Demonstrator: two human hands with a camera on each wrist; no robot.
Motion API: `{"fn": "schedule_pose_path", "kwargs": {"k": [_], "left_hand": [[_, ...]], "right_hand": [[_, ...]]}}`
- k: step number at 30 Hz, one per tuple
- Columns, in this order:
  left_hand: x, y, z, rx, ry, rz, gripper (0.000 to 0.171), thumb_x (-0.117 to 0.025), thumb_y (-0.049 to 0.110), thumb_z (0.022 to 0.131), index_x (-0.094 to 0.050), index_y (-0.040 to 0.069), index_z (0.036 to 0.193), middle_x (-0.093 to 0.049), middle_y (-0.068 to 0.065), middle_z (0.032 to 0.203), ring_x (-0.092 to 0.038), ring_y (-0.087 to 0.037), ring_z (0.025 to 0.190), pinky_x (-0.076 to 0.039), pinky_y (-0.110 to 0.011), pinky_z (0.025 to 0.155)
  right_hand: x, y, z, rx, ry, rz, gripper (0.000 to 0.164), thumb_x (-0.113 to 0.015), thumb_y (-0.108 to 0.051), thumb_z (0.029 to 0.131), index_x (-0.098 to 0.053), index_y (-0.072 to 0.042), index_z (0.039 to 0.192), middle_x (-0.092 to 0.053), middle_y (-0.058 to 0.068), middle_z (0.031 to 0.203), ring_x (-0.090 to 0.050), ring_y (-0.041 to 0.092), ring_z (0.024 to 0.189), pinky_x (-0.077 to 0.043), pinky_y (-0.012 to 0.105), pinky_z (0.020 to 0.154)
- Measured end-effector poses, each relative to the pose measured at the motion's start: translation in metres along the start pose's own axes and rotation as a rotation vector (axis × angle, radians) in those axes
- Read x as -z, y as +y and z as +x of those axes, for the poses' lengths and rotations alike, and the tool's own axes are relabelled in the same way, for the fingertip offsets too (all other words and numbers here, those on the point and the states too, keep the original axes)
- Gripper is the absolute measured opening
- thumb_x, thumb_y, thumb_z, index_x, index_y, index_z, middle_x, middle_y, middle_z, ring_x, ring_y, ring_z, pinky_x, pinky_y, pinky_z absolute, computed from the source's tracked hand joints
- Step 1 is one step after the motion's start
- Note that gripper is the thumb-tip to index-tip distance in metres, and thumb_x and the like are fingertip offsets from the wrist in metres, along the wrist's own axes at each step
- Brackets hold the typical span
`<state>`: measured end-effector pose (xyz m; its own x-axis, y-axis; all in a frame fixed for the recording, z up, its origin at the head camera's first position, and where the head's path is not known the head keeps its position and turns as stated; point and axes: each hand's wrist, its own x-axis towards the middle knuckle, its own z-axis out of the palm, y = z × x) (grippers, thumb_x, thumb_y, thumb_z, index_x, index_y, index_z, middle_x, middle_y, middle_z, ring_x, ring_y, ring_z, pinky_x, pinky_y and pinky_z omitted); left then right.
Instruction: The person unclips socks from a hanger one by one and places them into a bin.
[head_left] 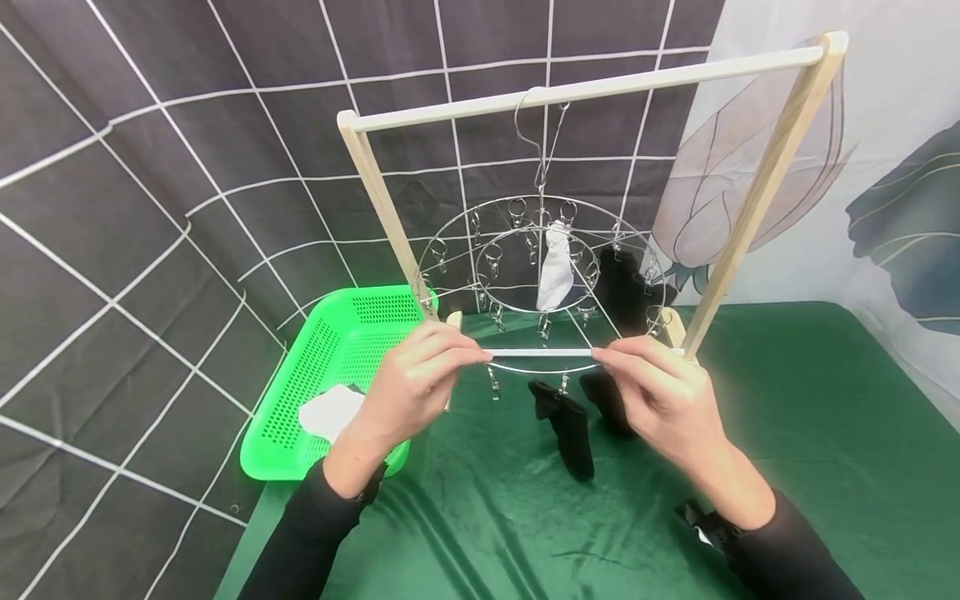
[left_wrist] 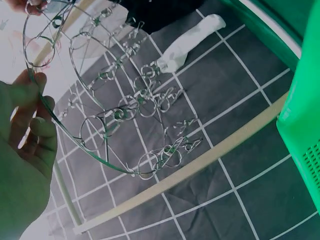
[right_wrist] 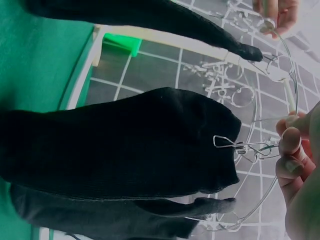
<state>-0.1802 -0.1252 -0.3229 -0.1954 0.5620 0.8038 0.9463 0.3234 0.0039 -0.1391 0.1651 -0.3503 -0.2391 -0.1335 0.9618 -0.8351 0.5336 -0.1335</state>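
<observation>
In the head view, the round wire hanger lies just beyond both hands and between them, hooked on the top bar of a wooden rack. The left hand pinches its rim at about 7 o'clock, and the right hand pinches it at about 5 (fingertips and thumb, on the near edge). A white sock hangs near the hanger's middle, and a dark sock hangs at 3 o'clock. At 6 o'clock a black sock dangles from a clip over the green-covered desk. The green basket, with a white cloth in it, sits at 8 o'clock from the hanger.

In the left wrist view, the left hand comes in at 9 o'clock, thumb and fingers closed on the rim. The hanger spreads out beside it towards the centre, the white sock at 1 o'clock and the basket at 3.

In the right wrist view, the right hand, at 4 o'clock, grips the rim beside a clip that holds a wide black sock (it fills much of the middle). The left hand's fingers show between 1 and 2 o'clock, at the rim's far stretch.
</observation>
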Motion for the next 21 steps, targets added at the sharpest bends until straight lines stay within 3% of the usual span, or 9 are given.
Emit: {"fn": "schedule_pose_path", "kwargs": {"k": [3, 6, 8, 9, 11, 14, 17, 19, 21], "left_hand": [[0.003, 0.006, 0.004, -0.016, 0.011, 0.007, 0.023, -0.06, -0.003, 0.083, -0.072, 0.006, 0.101, -0.069, -0.003, 0.096, -0.063, -0.021, 0.093, -0.05, -0.032, 0.088], [0.005, 0.016, 0.011, -0.106, 0.081, -0.031, 0.021, -0.06, -0.002, 0.081, -0.071, 0.002, 0.099, -0.069, -0.006, 0.094, -0.064, -0.021, 0.089, -0.052, -0.031, 0.085], [0.002, 0.022, 0.01, -0.175, 0.114, -0.116, 0.017, -0.059, -0.001, 0.081, -0.07, 0.0, 0.094, -0.069, -0.007, 0.089, -0.065, -0.02, 0.083, -0.053, -0.029, 0.08], [-0.002, 0.024, 0.007, -0.205, 0.108, -0.166, 0.015, -0.058, 0.001, 0.082, -0.07, 0.001, 0.09, -0.069, -0.006, 0.086, -0.066, -0.017, 0.079, -0.054, -0.026, 0.078], [-0.013, 0.026, -0.008, -0.216, 0.034, -0.262, 0.012, -0.058, 0.006, 0.084, -0.07, 0.005, 0.085, -0.068, -0.001, 0.08, -0.065, -0.01, 0.074, -0.053, -0.021, 0.073], [-0.036, 0.027, -0.038, -0.07, -0.199, -0.354, 0.014, -0.059, 0.019, 0.091, -0.07, 0.018, 0.082, -0.064, 0.013, 0.075, -0.057, 0.002, 0.065, -0.046, -0.01, 0.066], [-0.061, 0.024, -0.064, 0.217, -0.412, -0.382, 0.012, -0.059, 0.035, 0.093, -0.067, 0.025, 0.09, -0.061, 0.019, 0.079, -0.052, 0.005, 0.064, -0.041, -0.009, 0.059], [-0.077, 0.02, -0.076, 0.417, -0.489, -0.406, 0.023, -0.058, 0.045, 0.092, -0.064, 0.027, 0.106, -0.063, 0.018, 0.091, -0.052, 0.002, 0.066, -0.041, -0.012, 0.055], [-0.09, 0.018, -0.081, 0.586, -0.499, -0.468, 0.042, -0.058, 0.052, 0.089, -0.056, 0.027, 0.123, -0.063, 0.013, 0.106, -0.054, -0.003, 0.063, -0.044, -0.017, 0.051]], "right_hand": [[-0.001, 0.002, -0.004, 0.001, 0.003, -0.011, 0.021, -0.061, -0.001, 0.082, -0.077, -0.008, 0.093, -0.069, 0.007, 0.082, -0.059, 0.02, 0.068, -0.04, 0.027, 0.058], [-0.002, 0.001, -0.005, 0.007, 0.01, -0.022, 0.021, -0.061, -0.001, 0.082, -0.077, -0.009, 0.093, -0.069, 0.006, 0.082, -0.06, 0.02, 0.068, -0.041, 0.029, 0.058], [-0.003, -0.001, -0.004, 0.016, 0.016, -0.026, 0.021, -0.06, -0.001, 0.082, -0.077, -0.008, 0.092, -0.069, 0.006, 0.081, -0.06, 0.02, 0.067, -0.041, 0.029, 0.058], [-0.003, -0.002, -0.003, 0.02, 0.018, -0.027, 0.021, -0.059, -0.001, 0.082, -0.077, -0.008, 0.092, -0.069, 0.007, 0.08, -0.06, 0.02, 0.066, -0.041, 0.029, 0.057], [-0.004, -0.003, -0.002, 0.029, 0.025, -0.031, 0.022, -0.059, -0.001, 0.082, -0.077, -0.007, 0.092, -0.068, 0.007, 0.08, -0.059, 0.02, 0.065, -0.042, 0.029, 0.057], [-0.005, -0.004, -0.001, 0.035, 0.03, -0.035, 0.023, -0.059, 0.0, 0.081, -0.077, -0.008, 0.093, -0.068, 0.006, 0.08, -0.059, 0.02, 0.065, -0.041, 0.029, 0.057], [-0.007, -0.005, -0.001, 0.036, 0.037, -0.04, 0.023, -0.06, 0.0, 0.081, -0.077, -0.008, 0.093, -0.069, 0.005, 0.08, -0.06, 0.02, 0.066, -0.043, 0.03, 0.061], [-0.007, -0.006, -0.001, 0.032, 0.032, -0.041, 0.023, -0.06, 0.0, 0.081, -0.077, -0.009, 0.094, -0.069, 0.005, 0.082, -0.061, 0.021, 0.068, -0.045, 0.03, 0.064], [-0.007, -0.008, -0.001, 0.029, 0.021, -0.038, 0.023, -0.059, -0.001, 0.082, -0.077, -0.008, 0.095, -0.069, 0.006, 0.083, -0.062, 0.021, 0.069, -0.045, 0.029, 0.065]]}}
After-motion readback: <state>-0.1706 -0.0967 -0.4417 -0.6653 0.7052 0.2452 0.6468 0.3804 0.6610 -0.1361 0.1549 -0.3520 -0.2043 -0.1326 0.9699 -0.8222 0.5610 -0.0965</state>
